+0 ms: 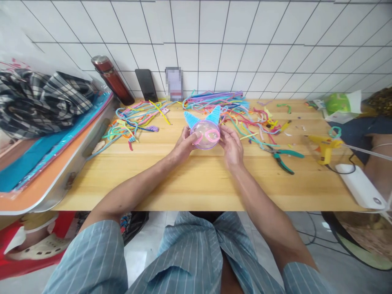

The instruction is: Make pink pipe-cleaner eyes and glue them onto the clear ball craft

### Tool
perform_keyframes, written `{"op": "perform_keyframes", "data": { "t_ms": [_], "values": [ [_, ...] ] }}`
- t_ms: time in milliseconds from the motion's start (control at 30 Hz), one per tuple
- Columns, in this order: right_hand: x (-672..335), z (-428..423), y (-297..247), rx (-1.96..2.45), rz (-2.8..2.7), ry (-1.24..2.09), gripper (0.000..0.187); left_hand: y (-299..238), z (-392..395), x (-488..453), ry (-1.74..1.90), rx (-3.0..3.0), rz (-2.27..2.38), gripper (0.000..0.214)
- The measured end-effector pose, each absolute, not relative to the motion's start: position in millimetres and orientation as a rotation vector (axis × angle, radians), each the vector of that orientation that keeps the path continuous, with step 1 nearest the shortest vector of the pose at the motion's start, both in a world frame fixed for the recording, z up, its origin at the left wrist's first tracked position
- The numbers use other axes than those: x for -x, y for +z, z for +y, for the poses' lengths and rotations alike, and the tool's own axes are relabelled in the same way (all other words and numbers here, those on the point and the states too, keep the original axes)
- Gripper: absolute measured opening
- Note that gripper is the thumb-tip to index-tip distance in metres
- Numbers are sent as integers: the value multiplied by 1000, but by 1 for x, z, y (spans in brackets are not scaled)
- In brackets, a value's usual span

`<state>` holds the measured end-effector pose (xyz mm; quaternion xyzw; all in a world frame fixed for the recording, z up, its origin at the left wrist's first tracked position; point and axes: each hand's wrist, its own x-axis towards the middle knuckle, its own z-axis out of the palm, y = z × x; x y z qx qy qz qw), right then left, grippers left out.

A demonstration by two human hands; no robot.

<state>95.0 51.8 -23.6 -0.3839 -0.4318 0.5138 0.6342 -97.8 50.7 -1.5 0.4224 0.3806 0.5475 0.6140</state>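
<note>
Between my two hands is a round, clear purple-rimmed ornament [208,143] with two blue pipe-cleaner ears [213,116] on top and pink loops like eyes on its face. My left hand [184,143] grips its left side, thumb over the front. On the right side, the fingers of my right hand [231,143] are closed against the rim. The ornament is held upright above the wooden table. Just behind it lies a heap of purple and blue pipe cleaners [217,99].
More pipe cleaners [137,116] lie at the left. Green-handled pliers [283,157], a yellow glue gun [324,149] and a white power bank-like box [359,185] are at the right. A red thermos [113,81] and a black phone [146,85] lean against the tiles.
</note>
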Motion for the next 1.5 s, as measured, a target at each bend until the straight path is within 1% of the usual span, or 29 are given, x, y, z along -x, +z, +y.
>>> {"op": "perform_keyframes", "data": {
  "t_ms": [167, 533, 733, 900, 1167, 1500],
  "values": [
    [-97, 54, -26, 881, -999, 1180, 41, -7, 60, 100, 1208, -948, 828, 67],
    [-109, 66, -45, 993, -991, 1164, 41, -29, 70, 94, 1197, -875, 779, 74],
    [-112, 64, -45, 1014, -1021, 1165, 47, -36, 76, 93, 1187, -844, 787, 68],
    [-112, 61, -46, 1021, -1051, 1154, 46, -38, 79, 95, 1147, -866, 763, 67],
    [-113, 63, -48, 1026, -1061, 1157, 43, -44, 78, 94, 1208, -942, 798, 67],
    [-113, 71, -51, 1033, -1073, 1138, 45, -51, 81, 93, 1270, -1000, 783, 63]
  ]
}}
